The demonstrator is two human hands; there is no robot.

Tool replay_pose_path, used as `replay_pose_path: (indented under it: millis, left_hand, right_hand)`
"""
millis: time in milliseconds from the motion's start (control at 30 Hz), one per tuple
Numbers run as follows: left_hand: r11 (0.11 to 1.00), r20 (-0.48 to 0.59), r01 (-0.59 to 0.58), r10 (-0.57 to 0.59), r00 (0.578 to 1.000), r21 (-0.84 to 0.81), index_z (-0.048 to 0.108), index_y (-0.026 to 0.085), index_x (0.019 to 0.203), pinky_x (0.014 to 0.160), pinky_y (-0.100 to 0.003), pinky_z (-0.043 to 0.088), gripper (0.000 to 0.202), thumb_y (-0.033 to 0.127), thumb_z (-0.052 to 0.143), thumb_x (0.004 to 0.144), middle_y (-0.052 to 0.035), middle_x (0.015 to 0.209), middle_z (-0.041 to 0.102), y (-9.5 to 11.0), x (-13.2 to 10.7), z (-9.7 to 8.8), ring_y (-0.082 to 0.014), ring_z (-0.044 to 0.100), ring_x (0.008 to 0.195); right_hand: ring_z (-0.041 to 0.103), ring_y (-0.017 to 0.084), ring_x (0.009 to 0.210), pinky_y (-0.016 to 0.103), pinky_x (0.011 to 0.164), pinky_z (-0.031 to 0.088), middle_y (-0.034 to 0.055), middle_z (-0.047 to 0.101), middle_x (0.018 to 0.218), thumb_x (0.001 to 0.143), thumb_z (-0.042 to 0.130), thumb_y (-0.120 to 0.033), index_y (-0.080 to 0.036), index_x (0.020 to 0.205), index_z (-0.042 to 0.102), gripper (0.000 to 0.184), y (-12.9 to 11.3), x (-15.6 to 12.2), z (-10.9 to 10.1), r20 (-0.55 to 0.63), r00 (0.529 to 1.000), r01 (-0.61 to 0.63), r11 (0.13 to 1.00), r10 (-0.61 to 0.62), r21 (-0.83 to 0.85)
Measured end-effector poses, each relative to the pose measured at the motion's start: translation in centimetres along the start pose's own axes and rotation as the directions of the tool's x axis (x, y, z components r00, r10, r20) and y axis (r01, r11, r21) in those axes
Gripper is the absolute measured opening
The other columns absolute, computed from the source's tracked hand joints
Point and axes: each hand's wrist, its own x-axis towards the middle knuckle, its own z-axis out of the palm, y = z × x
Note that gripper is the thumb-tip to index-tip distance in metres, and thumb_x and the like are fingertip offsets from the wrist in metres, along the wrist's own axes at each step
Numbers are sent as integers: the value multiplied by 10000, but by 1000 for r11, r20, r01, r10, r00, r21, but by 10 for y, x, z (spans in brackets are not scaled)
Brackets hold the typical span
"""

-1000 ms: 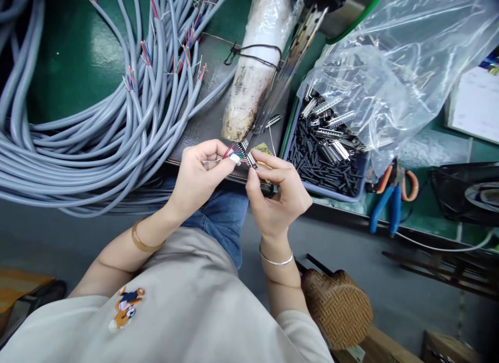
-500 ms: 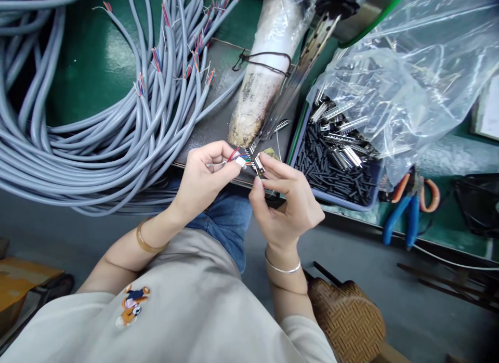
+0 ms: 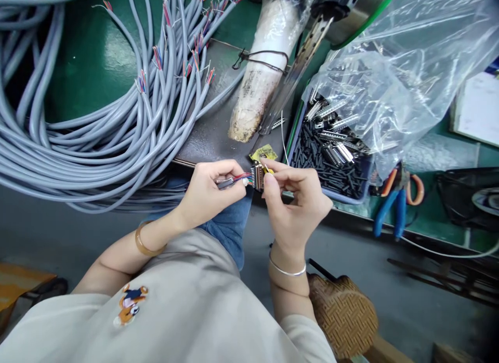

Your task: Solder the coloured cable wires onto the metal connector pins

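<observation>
My left hand (image 3: 212, 192) is closed around the stripped end of a grey cable (image 3: 225, 183), its thumb and fingers pinching the thin coloured wires (image 3: 244, 177). These wires run to the pin side of a small metal multi-pin connector (image 3: 258, 176). My right hand (image 3: 298, 199) pinches the connector from the other side with thumb and forefinger. Just beyond the connector lies a yellow scrap (image 3: 264, 153) on the dark mat. Above it is the tip of a soldering iron (image 3: 268, 125), fixed in place and pointing down toward me.
A large bundle of grey cables (image 3: 117, 144) covers the left of the bench. A white wrapped tube (image 3: 257, 82) stands near the iron. To the right are a bin (image 3: 360, 196) of black sleeves and connectors, a plastic bag (image 3: 390, 87) and blue-handled pliers (image 3: 399, 209).
Both hands have drawn back from the iron tip toward my body, carrying the connector. The connector is turned more upright, and the yellow scrap shows more fully.
</observation>
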Motion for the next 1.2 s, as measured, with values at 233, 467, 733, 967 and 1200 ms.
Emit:
replay_pose_path:
  millis: [233,467,733,967,1200]
  left_hand:
    - [978,33,54,-48,998,-203,697,144,932,479,-159,431,195,149,701,736,-2,743,721,-3,-8,-4,-61,572,528]
    - [869,145,139,-79,986,-474,697,151,801,431,-154,475,125,214,798,764,-8,703,719,-11,-7,-17,-74,631,481]
    - [945,92,-193,224,970,-263,788,150,834,633,-172,584,152,41,685,810,-63,903,784,-16,-20,-12,-87,700,689]
    - [957,64,-138,160,985,-256,722,136,923,593,-139,553,150,51,683,806,-32,861,751,-14,-20,-12,-52,645,609]
    - [954,79,-47,74,994,-297,670,135,951,498,-124,497,164,87,700,797,-18,853,728,-12,-19,-10,-31,585,528]
  right_hand:
    - [740,147,887,293,768,622,0,772,965,873,716,-122,-237,882,624,148,-8,1,-7,-33,978,203,979,-204,-11]
    - [760,185,933,329,754,648,55,786,1065,901,674,-134,-233,942,593,134,4,-19,-1,-53,967,252,963,-248,96]
    - [629,70,565,216,543,516,-27,740,893,961,628,-225,-235,916,558,84,-12,-11,-16,52,998,-31,999,30,10]
    - [575,62,560,203,538,474,-76,594,735,959,637,-260,-241,896,562,100,-12,-10,-14,129,985,-126,988,115,84]
    - [595,74,599,217,566,508,-70,619,762,960,643,-264,-245,913,579,82,-8,-16,-11,78,991,-116,991,111,62]
